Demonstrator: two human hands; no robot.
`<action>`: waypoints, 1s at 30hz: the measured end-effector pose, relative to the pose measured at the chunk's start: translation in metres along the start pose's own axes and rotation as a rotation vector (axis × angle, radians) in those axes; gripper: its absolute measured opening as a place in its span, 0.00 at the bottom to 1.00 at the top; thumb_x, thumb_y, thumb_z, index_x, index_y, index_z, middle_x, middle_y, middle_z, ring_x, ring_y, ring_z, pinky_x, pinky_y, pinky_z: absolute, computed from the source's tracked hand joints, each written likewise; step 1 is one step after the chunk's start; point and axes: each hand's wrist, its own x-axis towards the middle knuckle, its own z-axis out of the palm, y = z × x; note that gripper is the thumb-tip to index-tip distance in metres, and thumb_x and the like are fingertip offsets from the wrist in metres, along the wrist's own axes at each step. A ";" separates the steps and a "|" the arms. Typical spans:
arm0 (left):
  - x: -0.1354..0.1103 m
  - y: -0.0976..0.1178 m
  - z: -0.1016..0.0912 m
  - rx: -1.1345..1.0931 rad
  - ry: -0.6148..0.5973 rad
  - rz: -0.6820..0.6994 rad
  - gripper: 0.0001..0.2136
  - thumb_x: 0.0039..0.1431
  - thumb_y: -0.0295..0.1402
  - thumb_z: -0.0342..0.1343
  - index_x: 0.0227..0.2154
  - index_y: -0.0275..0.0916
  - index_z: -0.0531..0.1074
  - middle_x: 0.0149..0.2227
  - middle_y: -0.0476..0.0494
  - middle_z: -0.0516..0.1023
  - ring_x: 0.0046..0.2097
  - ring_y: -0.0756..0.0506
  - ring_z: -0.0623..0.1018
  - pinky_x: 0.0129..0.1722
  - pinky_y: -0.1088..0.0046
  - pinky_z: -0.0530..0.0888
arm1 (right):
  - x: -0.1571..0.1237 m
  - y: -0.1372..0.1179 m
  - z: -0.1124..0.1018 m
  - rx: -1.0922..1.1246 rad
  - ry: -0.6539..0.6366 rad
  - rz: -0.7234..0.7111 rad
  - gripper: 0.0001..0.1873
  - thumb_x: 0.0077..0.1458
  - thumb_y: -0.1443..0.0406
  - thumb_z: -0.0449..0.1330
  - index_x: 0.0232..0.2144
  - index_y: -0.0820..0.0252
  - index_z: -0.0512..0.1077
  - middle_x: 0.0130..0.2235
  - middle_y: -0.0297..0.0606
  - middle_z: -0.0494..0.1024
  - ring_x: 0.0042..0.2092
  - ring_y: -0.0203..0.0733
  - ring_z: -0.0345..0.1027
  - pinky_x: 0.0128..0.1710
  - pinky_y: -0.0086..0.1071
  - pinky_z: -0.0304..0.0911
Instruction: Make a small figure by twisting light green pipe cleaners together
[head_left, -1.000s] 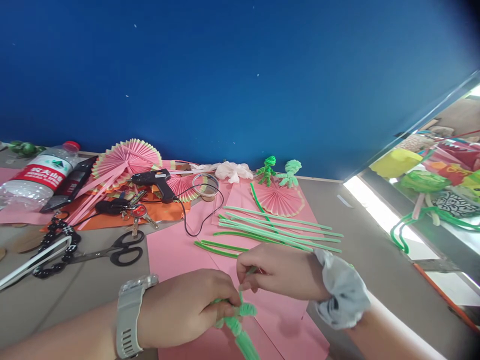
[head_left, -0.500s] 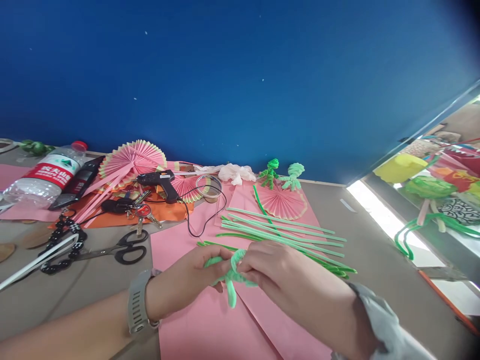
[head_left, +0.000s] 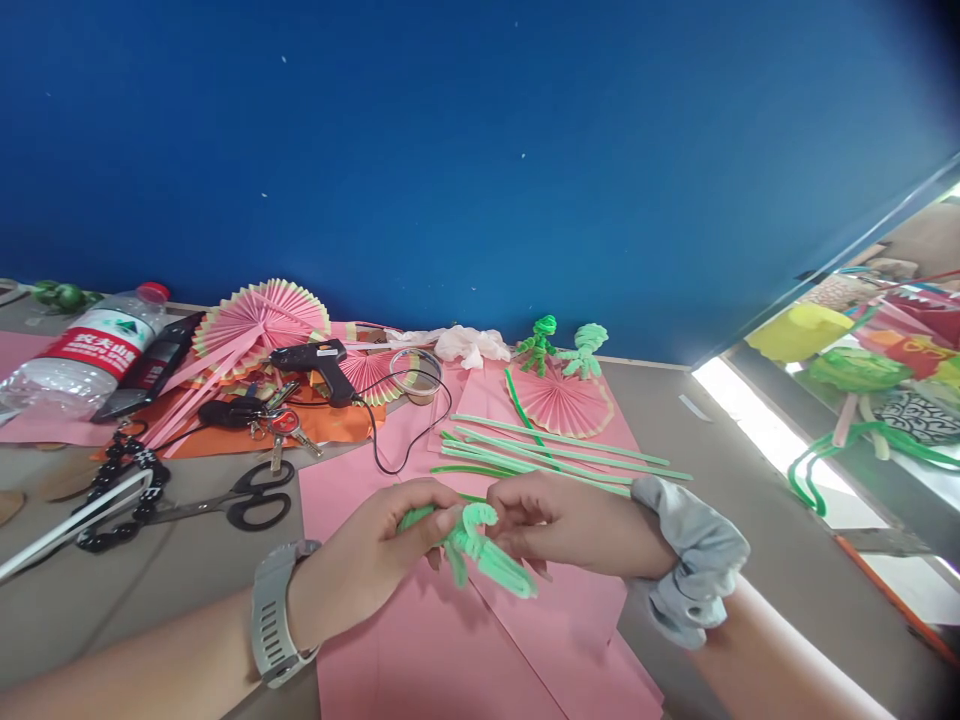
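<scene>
A twisted light-green pipe-cleaner figure (head_left: 480,552) is held between both hands above pink paper sheets (head_left: 420,640). My left hand (head_left: 367,560), with a grey watch on its wrist, pinches the figure's left end. My right hand (head_left: 570,522), a grey scrunchie on its wrist, pinches the figure's top loop. Behind the hands lie several straight green pipe cleaners (head_left: 555,455). Two finished pipe-cleaner figures, dark green (head_left: 538,344) and light green (head_left: 585,348), stand by the blue wall above a pink paper fan (head_left: 559,402).
A black glue gun (head_left: 315,362) with its cord, a clear cup (head_left: 416,372), keys (head_left: 277,425), scissors (head_left: 232,503), a black bead chain (head_left: 112,490), a water bottle (head_left: 82,345) and pink folded fans (head_left: 255,315) lie at left. A window ledge with colourful items (head_left: 862,380) is at right.
The hands rose from the near edge, met over the pink paper, and turned the green figure; my right hand has drawn back so the scrunchie shows again.
</scene>
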 end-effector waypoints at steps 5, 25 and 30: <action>-0.002 0.003 0.003 0.085 -0.046 0.045 0.14 0.61 0.39 0.44 0.28 0.36 0.69 0.26 0.48 0.72 0.28 0.50 0.71 0.30 0.76 0.67 | 0.010 0.015 -0.005 0.008 -0.066 -0.023 0.07 0.51 0.65 0.55 0.24 0.62 0.62 0.19 0.26 0.65 0.20 0.28 0.56 0.21 0.23 0.53; -0.013 -0.018 0.009 0.312 -0.056 -0.122 0.13 0.58 0.37 0.46 0.46 0.45 0.57 0.33 0.49 0.71 0.28 0.50 0.70 0.30 0.74 0.65 | -0.004 -0.010 0.037 -0.954 0.257 0.018 0.10 0.47 0.76 0.50 0.23 0.59 0.67 0.24 0.33 0.73 0.24 0.37 0.65 0.23 0.28 0.53; -0.009 -0.022 0.015 0.164 -0.026 -0.156 0.13 0.60 0.36 0.44 0.46 0.42 0.55 0.30 0.48 0.72 0.25 0.50 0.70 0.29 0.73 0.66 | -0.006 -0.013 0.055 -1.183 0.300 -0.017 0.12 0.39 0.79 0.54 0.27 0.61 0.67 0.27 0.37 0.74 0.28 0.44 0.69 0.25 0.32 0.57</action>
